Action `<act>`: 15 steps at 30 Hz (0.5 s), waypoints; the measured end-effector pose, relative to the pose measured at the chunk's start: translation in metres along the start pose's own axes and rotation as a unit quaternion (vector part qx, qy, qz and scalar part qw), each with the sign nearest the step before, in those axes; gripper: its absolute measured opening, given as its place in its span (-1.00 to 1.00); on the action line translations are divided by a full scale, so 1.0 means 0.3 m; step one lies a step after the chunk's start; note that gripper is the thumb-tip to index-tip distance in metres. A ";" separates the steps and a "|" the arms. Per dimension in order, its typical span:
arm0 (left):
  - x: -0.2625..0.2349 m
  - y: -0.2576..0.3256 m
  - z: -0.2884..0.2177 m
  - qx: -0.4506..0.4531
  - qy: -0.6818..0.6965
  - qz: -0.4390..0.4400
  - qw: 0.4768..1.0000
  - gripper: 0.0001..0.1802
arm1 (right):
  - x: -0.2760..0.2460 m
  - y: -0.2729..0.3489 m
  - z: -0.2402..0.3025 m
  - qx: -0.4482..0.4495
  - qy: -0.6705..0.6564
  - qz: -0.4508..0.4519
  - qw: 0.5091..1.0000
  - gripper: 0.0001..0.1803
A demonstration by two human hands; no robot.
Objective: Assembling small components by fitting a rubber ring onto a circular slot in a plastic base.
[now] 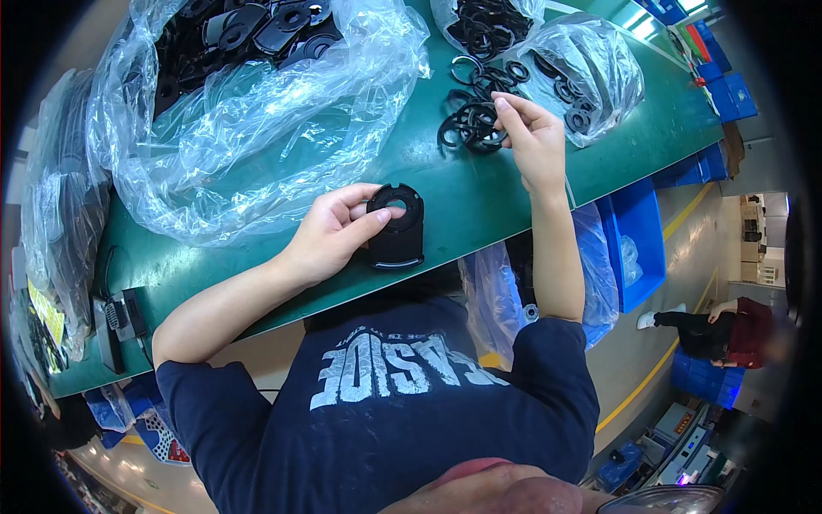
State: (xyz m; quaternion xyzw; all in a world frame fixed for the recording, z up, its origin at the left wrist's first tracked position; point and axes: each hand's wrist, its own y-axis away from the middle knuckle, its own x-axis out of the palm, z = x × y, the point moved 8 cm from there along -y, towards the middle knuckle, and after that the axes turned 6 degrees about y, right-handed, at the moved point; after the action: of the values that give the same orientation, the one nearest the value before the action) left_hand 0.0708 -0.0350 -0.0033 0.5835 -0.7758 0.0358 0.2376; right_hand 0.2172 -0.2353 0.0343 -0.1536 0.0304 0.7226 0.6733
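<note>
My left hand (338,227) grips a flat black plate (396,244) by its rounded end, near the front edge of the green table. The plate has a round hole, and my thumb lies across its face beside the hole. Farther right, my right hand (533,137) reaches to a loose pile of black rings (471,124), its thumb and forefinger pinched together at the pile's edge. What lies between those fingertips blends with the dark rings behind, so I cannot make it out.
A large clear plastic bag (282,171) of black plates spreads over the left of the green table (445,193). Two clear bags of rings, one an open bag (599,64), lie at the far right. A blue bin (638,244) stands beyond the right edge. Another person (728,330) is off right.
</note>
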 end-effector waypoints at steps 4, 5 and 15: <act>0.001 -0.002 0.015 -0.004 0.004 0.015 1.000 -0.68 | 0.008 -0.013 0.001 -0.044 0.034 0.028 0.998 -0.79; 0.002 -0.002 0.014 0.002 0.002 0.017 1.000 -0.68 | 0.025 -0.013 0.020 -0.057 0.080 0.061 0.993 -0.80; 0.001 -0.006 0.027 0.015 -0.011 0.028 0.999 -0.67 | 0.033 -0.005 0.129 -0.105 0.285 0.137 0.943 -0.81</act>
State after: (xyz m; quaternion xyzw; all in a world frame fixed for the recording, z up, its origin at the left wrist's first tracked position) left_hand 0.0699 -0.0385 -0.0107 0.5653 -0.7937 0.0480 0.2193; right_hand 0.2111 -0.2161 0.0686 -0.4171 0.1659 0.7327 0.5115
